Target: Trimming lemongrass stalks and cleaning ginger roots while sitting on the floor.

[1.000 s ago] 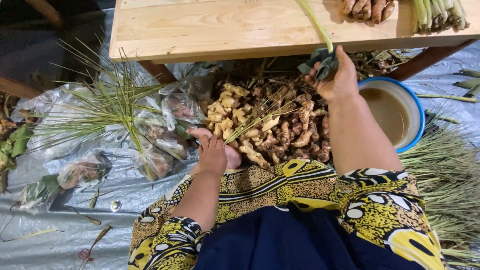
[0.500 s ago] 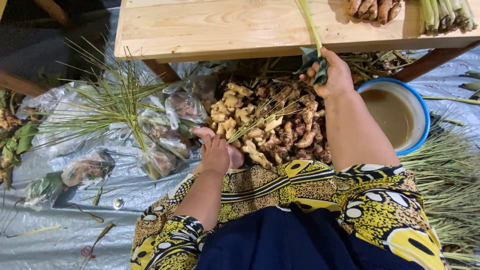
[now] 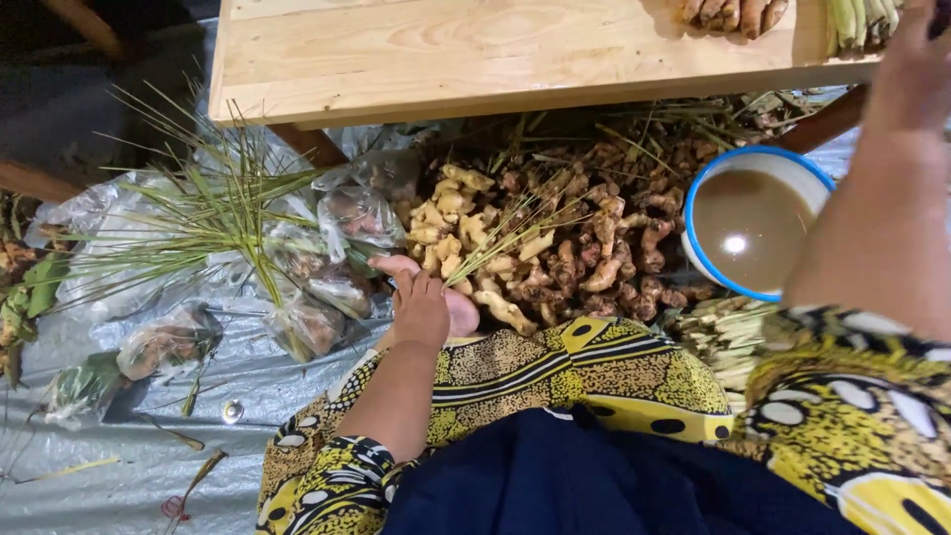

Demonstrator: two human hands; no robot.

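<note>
Now left hand (image 3: 424, 307) fingers loose on ginger pile (image 3: 555, 243); right hand (image 3: 916, 59) (fingers cropped, cannot tell).

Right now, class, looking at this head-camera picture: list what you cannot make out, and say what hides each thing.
- Right hand: blurred, cut off by the top right corner; whether it holds anything cannot be told.
- Left hand: seen from the back; its fingers curl at the ginger pile, their grip hidden.
- Bowl: right side covered by the right arm; cloudy brown liquid hides its bottom.
- Plastic bags: contents too unclear to tell.
</note>
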